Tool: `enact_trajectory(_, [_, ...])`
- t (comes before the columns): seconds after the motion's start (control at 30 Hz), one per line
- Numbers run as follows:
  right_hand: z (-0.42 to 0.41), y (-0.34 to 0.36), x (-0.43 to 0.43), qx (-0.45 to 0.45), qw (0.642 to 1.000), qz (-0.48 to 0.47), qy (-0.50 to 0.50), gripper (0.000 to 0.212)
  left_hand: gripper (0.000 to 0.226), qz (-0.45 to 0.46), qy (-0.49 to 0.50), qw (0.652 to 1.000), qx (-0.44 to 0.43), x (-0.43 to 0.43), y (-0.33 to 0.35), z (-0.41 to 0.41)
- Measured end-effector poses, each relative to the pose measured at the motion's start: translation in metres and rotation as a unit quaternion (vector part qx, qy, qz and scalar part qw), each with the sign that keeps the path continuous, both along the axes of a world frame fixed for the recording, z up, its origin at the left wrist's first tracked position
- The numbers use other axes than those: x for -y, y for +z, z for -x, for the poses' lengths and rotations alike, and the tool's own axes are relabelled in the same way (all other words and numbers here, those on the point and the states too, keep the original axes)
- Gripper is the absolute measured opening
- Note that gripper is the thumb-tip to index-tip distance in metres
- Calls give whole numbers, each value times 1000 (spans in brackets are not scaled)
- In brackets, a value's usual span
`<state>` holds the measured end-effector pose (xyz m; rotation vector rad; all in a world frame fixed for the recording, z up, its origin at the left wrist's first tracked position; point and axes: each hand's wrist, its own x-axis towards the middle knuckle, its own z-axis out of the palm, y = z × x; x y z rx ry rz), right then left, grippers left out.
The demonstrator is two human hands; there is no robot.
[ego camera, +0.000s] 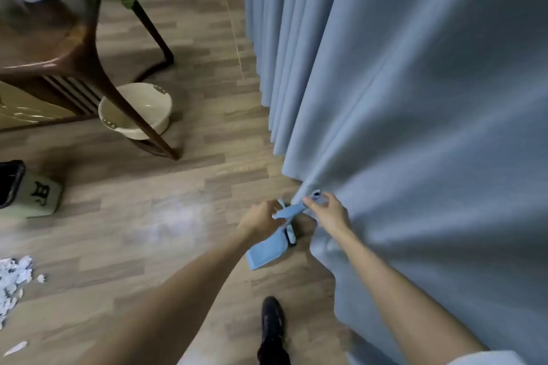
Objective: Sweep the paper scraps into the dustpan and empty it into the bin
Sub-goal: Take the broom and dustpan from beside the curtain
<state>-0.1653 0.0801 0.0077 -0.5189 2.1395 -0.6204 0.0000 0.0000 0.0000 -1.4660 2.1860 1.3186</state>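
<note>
Two hands reached to one blue dustpan on the floor beside the curtain. The right hand pinched its handle; the left hand curled beside it, grip unclear. One heap of paper scraps lay well apart, near one bin.

My hands work tight against the curtain, which crowds the whole right side and drapes over the dustpan. To my left the floor lies open as far as the paper scraps at its left edge. Further off, a table leg and a basin block the way, with the bin near the left edge.
</note>
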Motion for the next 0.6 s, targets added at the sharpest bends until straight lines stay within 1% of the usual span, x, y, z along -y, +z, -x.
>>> enact_trajectory(0.07, [7,-25,12,-8,1000,4,3,59,47,-9,-12,1000,8,3,-32,19])
enact_trajectory(0.1, [9,-40,17,-10,1000,6,2,54,52,-16,-17,1000,16,4,-47,28])
enact_trajectory(0.17, [9,-58,25,10,1000,10,-23,53,59,-16,-41,998,33,7,-68,39])
enact_trajectory(0.23, [11,-76,32,22,998,-2,-54,55,51,1,-71,997,40,11,-88,49])
enact_trajectory(0.3, [16,-96,36,23,997,-22,-68,43,39,-3,-81,996,32,12,-105,56])
enact_trajectory(0.37, [24,-104,40,34,996,-21,-80,35,34,-16,-85,996,10,10,-115,60])
enact_trajectory(0.5, [37,-109,41,43,997,-32,-55,29,28,-25,-83,996,-30,2,-120,61])
enact_trajectory(0.6, [38,-111,42,51,998,-28,-23,15,23,-36,-80,995,-48,2,-122,56])
